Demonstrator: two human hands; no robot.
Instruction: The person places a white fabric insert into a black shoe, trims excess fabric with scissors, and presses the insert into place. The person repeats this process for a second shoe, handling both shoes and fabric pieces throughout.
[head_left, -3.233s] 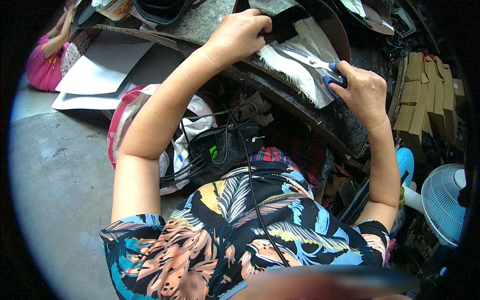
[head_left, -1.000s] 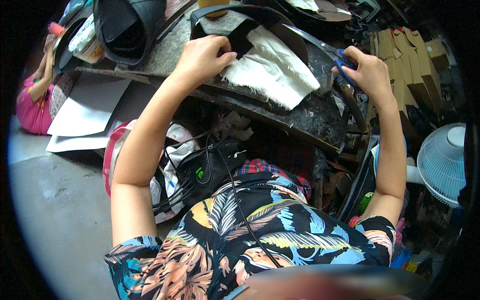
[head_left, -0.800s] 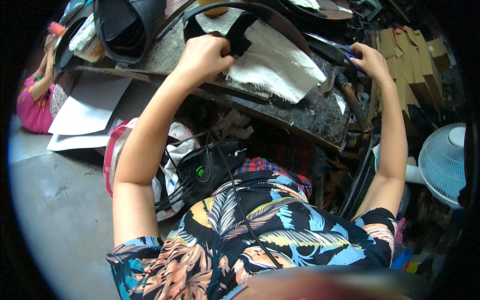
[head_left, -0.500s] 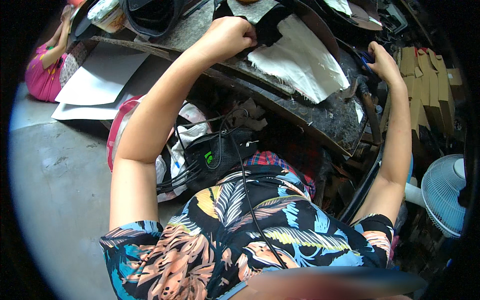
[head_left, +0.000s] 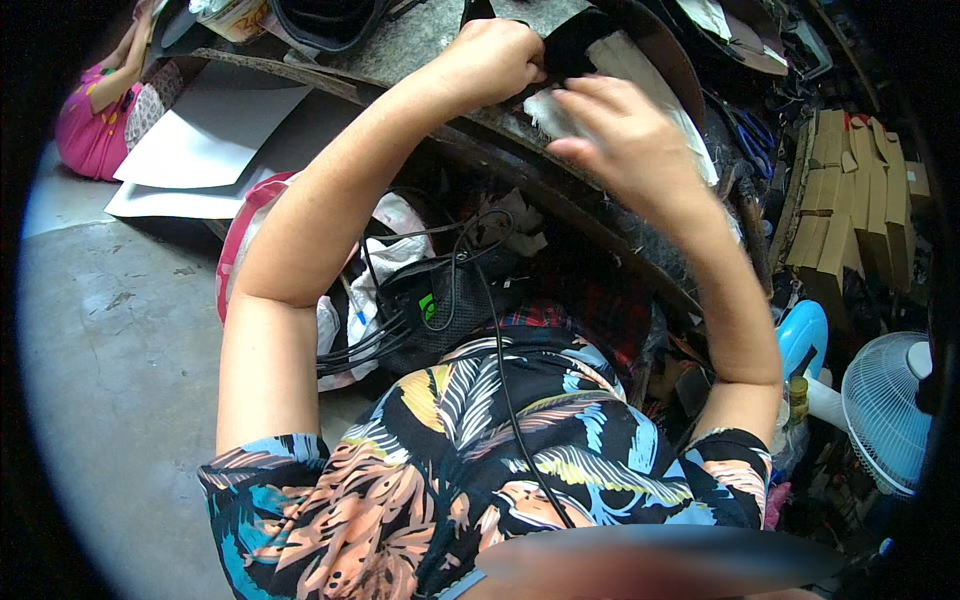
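Note:
My left hand point(head_left: 497, 62) is closed at the front edge of the workbench, fingers curled down onto a piece of black cloth point(head_left: 572, 42). Its fingertips are hidden. Close beside it on the right, my right hand point(head_left: 635, 135) is raised over a frayed white cloth point(head_left: 640, 55). Motion blurs that hand, but its fingers are apart and I see nothing in them. The white cloth is partly covered by the hand. Farther right, scissors with blue handles point(head_left: 755, 140) lie among dark clutter.
The worn workbench point(head_left: 420, 45) runs along the top. White sheets point(head_left: 215, 140) lie at its left, near a person in pink point(head_left: 95, 130). Below sits a bag point(head_left: 240, 240) with black cables. At right are cardboard pieces point(head_left: 830, 200) and a fan point(head_left: 885, 410).
My right hand has let go of the blue-handled scissors and swung left over the white cloth, close to my left hand. The left hand has shifted slightly right, still closed.

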